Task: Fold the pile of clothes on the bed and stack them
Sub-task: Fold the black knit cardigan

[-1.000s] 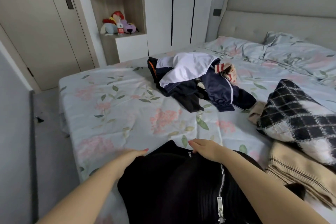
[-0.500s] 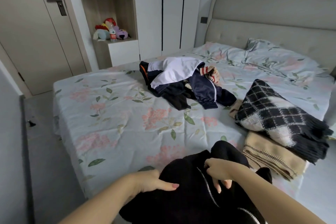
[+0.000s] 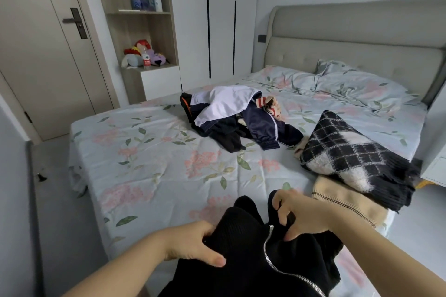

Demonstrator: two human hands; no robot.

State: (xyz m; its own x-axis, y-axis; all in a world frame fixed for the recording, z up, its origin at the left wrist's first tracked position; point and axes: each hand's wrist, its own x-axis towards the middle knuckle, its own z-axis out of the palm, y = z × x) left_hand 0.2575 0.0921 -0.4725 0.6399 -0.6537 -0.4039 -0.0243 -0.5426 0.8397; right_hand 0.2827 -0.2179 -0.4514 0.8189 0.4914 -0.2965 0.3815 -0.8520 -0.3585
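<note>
A black ribbed zip-up garment [image 3: 243,263] is bunched at the near edge of the bed [image 3: 149,166]. My left hand [image 3: 193,243] grips its left side with thumb over the fabric. My right hand [image 3: 299,214] pinches its right upper edge beside the silver zipper [image 3: 268,243]. An unfolded pile of clothes [image 3: 239,118], white, navy and black, lies mid-bed. To the right, a folded black-and-white checked knit [image 3: 350,159] rests on a folded beige garment [image 3: 347,202].
Pillows [image 3: 357,84] and a padded headboard [image 3: 362,38] are at the far right. A shelf unit with plush toys [image 3: 142,55] and bottles, a wardrobe [image 3: 217,19] and a door [image 3: 43,55] stand behind the bed. Grey floor [image 3: 53,200] runs along the left.
Both hands went from lying flat on the black garment to gripping it and gathering it up. The view has pulled back from the bed and risen.
</note>
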